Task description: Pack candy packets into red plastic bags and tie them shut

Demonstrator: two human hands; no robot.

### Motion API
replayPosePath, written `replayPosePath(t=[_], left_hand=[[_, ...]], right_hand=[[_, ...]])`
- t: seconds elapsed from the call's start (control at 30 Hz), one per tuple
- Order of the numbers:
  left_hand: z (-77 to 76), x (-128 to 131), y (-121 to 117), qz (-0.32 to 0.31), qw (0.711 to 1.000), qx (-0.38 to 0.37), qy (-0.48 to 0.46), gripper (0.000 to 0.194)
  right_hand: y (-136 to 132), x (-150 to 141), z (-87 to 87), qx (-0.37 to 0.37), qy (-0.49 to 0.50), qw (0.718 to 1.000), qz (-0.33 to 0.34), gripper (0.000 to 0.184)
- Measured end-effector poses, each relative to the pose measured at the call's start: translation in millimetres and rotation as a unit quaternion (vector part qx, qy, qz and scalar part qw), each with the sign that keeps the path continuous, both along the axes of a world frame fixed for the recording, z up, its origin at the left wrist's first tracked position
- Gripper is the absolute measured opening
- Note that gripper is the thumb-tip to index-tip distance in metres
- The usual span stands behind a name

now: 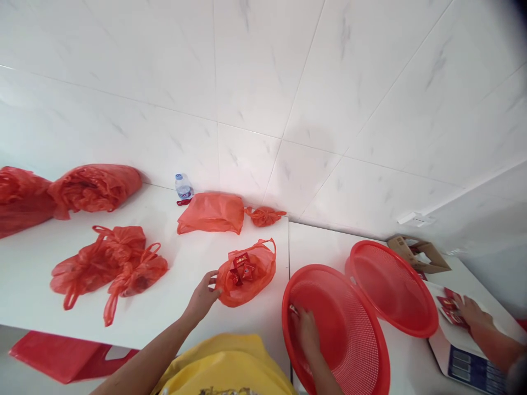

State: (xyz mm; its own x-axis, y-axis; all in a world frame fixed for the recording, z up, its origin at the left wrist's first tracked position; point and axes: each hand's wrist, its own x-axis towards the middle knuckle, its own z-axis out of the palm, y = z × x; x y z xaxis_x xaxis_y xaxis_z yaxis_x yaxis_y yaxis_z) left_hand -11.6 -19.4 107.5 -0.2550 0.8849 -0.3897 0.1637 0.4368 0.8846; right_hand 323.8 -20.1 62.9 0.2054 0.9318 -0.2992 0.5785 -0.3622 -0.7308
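My left hand [205, 296] is at the left rim of an open red plastic bag [236, 297], its thumb and fingers pinching the edge. Inside the bag lie several small shiny red packets [242, 267]. My right hand [308, 330] reaches down into a large red plastic basket [370, 351] with perforated sides. Its fingertips are closed on a small packet [293, 309], white and red and mostly hidden by the fingers. No other packets are visible in this basket.
Tied red bags [119, 258] lie at the left, near larger red bundles [99, 186]. Along the wall are a water bottle [183, 187] and a flat red bag [212, 213]. At right are a second basket [395, 291], a cardboard box [428, 260] and another person's hand [473, 315] over a scale [465, 365].
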Motion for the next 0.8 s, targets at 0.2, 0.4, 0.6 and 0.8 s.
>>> replayPosePath(t=[0.2,0.4,0.6,0.8], left_hand=[[-2.3,-1,-2,-0.003,1.000,0.003,-0.007,0.057],[-0.1,5,0,0.005,1.000,0.005,-0.022,0.057],[8.6,5,-4,0.006,0.999,0.022,-0.025,0.053],[3.9,2,-5,0.009,1.000,0.023,-0.019,0.053]], right_hand=[[7,-20,45.9,0.022,0.173,0.978,-0.112,0.053],[21,-91,93.7,-0.059,0.455,0.887,-0.048,0.043],[46,-133,101.0,-0.038,0.418,0.906,0.043,0.059],[64,-129,93.3,0.112,0.137,0.981,0.084,0.059]])
